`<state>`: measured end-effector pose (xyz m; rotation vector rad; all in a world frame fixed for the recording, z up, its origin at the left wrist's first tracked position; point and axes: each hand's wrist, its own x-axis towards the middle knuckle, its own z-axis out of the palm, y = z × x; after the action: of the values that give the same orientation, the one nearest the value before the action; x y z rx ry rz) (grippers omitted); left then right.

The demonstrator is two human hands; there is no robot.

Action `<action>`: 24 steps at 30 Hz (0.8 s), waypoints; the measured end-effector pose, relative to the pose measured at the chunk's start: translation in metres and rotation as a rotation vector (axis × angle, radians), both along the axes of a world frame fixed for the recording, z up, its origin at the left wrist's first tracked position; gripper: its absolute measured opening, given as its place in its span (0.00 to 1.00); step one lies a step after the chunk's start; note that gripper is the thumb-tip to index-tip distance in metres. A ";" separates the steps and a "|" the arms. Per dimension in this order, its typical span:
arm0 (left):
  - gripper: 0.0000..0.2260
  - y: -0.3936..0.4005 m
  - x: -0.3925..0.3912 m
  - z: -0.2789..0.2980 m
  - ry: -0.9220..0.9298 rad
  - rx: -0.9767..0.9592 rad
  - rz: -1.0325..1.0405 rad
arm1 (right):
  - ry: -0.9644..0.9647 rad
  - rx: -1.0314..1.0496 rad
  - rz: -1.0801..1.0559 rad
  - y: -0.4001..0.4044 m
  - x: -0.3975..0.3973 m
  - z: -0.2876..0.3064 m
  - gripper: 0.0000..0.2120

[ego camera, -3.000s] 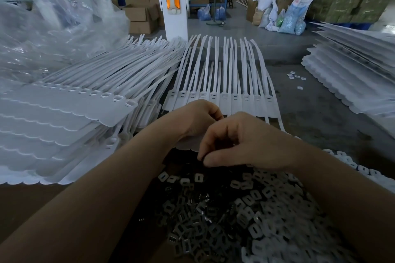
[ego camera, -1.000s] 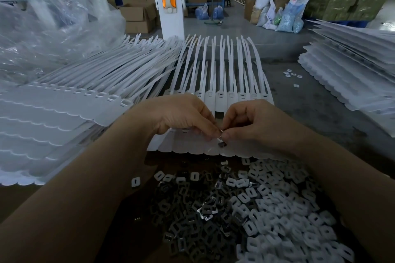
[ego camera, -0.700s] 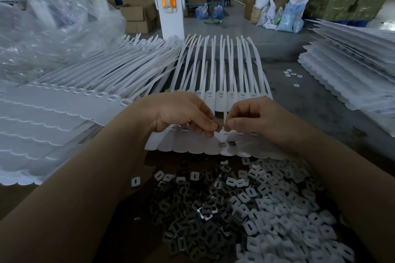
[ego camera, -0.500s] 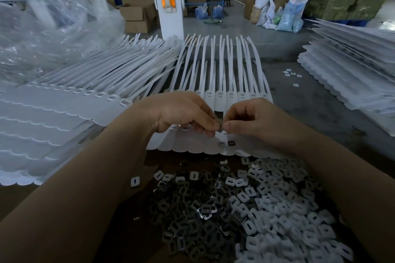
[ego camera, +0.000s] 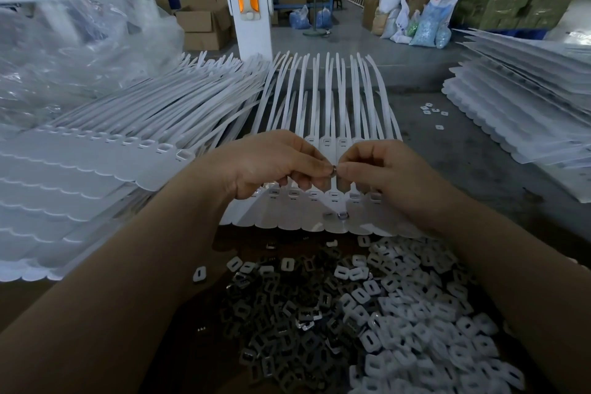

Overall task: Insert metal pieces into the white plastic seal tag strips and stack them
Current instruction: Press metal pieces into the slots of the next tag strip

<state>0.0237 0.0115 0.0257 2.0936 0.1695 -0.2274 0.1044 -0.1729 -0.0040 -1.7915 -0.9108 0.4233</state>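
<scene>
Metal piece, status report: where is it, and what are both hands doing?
Left hand and right hand pinch one metal piece together. Held above the tag strip, not yet inserted. Another loose piece lies on the strip.

The flat plastic seal tag strips were plain white; just nearer than them, dull grey metal pieces lay heaped beside white plastic caps.

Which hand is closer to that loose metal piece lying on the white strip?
Right, slightly. The right hand hovers just above-right of the loose metal piece; the left hand sits farther up-left.
</scene>
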 end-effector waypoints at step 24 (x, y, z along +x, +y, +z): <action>0.04 -0.038 0.018 -0.015 -0.175 0.531 -0.001 | 0.106 0.154 -0.303 0.013 0.010 -0.015 0.04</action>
<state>0.0421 -0.0264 0.0106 2.6274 0.1322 0.0065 0.1141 -0.1596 -0.0186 -1.7127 -0.5705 0.2445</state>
